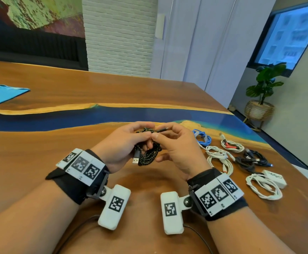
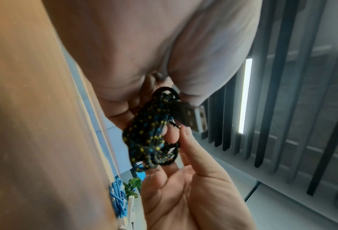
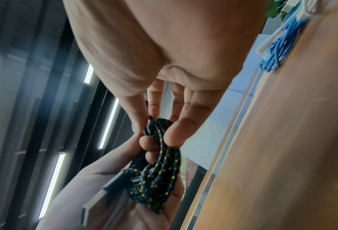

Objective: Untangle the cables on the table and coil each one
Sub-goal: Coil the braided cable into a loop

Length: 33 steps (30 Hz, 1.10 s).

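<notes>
Five coiled bundles already lie on the brown wooden table with a blue resin river, all to the right of the hands: a white charger cable, a black cable, two white cables and a blue cable. What looks like the last one, a black braided cable flecked yellow and blue, hangs above the table's near edge. The left hand curls round its loops; the right hand pinches its free end, other fingers spread. Judging by this, only the final wrap remains.

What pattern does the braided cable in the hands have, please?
Black braid flecked with yellow and blue on the braided cable; clearest in the left wrist view.
</notes>
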{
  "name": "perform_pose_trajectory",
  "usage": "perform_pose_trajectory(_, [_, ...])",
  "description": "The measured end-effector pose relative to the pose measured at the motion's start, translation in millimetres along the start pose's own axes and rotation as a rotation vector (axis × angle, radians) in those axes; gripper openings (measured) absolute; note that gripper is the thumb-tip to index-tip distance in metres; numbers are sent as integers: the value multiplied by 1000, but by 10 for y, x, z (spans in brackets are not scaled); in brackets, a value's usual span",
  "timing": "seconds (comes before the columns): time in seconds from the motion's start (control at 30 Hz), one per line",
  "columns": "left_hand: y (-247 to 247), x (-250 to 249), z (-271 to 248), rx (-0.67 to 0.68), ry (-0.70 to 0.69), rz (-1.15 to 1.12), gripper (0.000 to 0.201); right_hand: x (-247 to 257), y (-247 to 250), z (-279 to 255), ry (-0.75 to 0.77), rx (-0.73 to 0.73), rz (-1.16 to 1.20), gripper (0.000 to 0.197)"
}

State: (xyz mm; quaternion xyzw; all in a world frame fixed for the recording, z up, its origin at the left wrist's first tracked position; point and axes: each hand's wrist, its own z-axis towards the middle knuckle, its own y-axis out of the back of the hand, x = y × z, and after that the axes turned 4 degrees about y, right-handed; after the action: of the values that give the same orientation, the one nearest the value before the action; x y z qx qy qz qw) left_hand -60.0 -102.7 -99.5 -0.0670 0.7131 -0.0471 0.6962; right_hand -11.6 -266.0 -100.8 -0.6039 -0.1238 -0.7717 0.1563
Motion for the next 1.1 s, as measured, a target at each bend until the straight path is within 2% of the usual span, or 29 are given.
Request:
perform_pose_trajectory(0.13, [-35,-5,-22,-5,-18,67,24,88,23,7,25,-17,-98,5])
perform_pose_trajectory(0.33, [57,-57,-3,-151,-18,133,17,274,291,304,-39,-65,-309,4])
perform_pose_trajectory(0.43, [102,-96,2,-176,-21,87,19,280,513,500,-128,-72,-532,9])
perform_pose_trajectory(0.53, [123,-105,4,-170,-12,74,21,219,702,602,-233,1,-868,13])
perform_pose_trajectory(0.6, [130,-93,9,-161,0,75,22,167,780,603,-310,37,-992,9])
perform_pose_trajectory(0.67, [140,-79,19,-154,10,80,23,139,824,590,-332,46,-1056,14])
perform_pose_trajectory(0.73, [157,-65,33,-146,25,85,23,177,856,578,-288,16,-1031,19])
perform_pose_trajectory(0.9, [188,-42,70,-128,28,68,23,575,1009,407,-194,-77,-812,12])
perform_pose_trajectory(1.1, [234,17,137,-89,22,125,28,1086,1513,-43,-89,-203,-775,10])
